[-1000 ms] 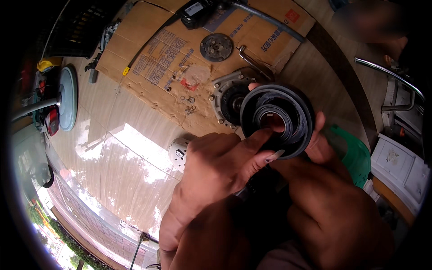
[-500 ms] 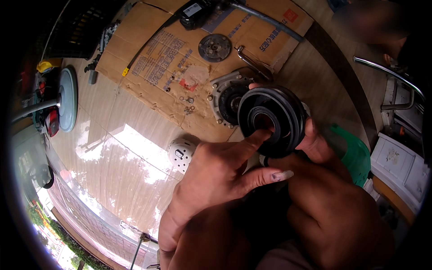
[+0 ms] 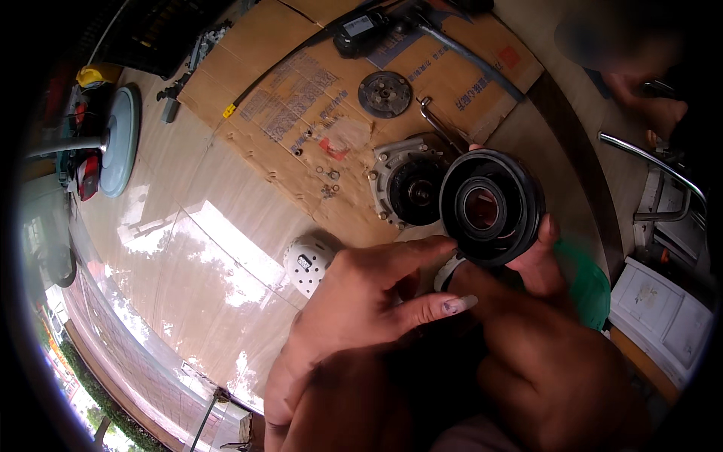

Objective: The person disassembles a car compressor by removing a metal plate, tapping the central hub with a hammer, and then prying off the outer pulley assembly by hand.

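My right hand (image 3: 538, 252) grips a black grooved pulley (image 3: 527, 200) from its far side and right edge. The pulley is tilted so its round recess and centre bearing face me. My left hand (image 3: 358, 290) has its index finger stretched toward the pulley's lower left rim and its thumb apart, holding nothing. Whether that fingertip touches the rim I cannot tell. Just behind the pulley, a round metal compressor body (image 3: 392, 188) with bolts around its edge lies on the cardboard (image 3: 294, 158). A dark round clutch plate (image 3: 385, 94) lies farther back.
A bent metal wrench (image 3: 437, 120), a grey bar (image 3: 474, 56) and several small bolts and rings (image 3: 328, 181) lie on the cardboard. A white perforated shoe (image 3: 305, 264) is beside my left hand. A green basin (image 3: 587, 290) stands at right; another person's hand (image 3: 651, 109) shows far right.
My left index finger has come out of the pulley's centre hole to its lower left rim. The pulley has shifted right within the view. The view itself has shifted too.
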Motion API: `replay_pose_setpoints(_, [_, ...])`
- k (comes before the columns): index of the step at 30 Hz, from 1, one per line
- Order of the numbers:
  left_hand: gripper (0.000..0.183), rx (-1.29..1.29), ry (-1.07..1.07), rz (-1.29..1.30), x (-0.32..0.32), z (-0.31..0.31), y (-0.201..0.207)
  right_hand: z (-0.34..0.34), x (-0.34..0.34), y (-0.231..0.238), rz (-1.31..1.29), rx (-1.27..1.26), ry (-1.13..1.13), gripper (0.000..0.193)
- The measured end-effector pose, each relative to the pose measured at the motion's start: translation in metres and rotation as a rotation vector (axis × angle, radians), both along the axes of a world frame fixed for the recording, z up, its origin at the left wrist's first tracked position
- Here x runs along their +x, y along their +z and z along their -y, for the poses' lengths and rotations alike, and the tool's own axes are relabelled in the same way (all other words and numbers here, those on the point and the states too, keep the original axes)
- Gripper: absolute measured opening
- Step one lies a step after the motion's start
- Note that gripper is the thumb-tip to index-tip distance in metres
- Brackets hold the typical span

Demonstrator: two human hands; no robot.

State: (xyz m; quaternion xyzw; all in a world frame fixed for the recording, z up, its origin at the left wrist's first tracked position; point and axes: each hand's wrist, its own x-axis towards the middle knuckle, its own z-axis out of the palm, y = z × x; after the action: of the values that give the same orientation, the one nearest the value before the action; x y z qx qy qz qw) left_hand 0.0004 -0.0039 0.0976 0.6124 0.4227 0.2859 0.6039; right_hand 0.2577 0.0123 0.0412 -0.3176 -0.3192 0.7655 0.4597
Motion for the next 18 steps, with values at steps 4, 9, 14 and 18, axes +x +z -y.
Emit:
replay_pose_setpoints(4, [0.049, 0.01, 0.151, -0.203, -0.016, 0.009, -0.032, 0.014, 0.015, -0.021, 0.049, -0.134, -0.21, 0.102])
replay_pose_setpoints(9, [0.073, -0.129, 0.152, -0.404, -0.011, 0.01, -0.067, 0.005, 0.005, -0.012, -0.198, -0.327, -0.087, 0.11])
replay_pose_setpoints(14, [0.103, -0.013, -0.02, -0.326, -0.007, 0.028, -0.094, -0.001, -0.005, -0.005, -0.108, -0.319, -0.117, 0.114])
replay_pose_setpoints(18, [0.105, -0.196, -0.044, -0.271, -0.008, 0.022, -0.086, -0.005, -0.003, -0.011, -0.087, -0.218, -0.002, 0.115])
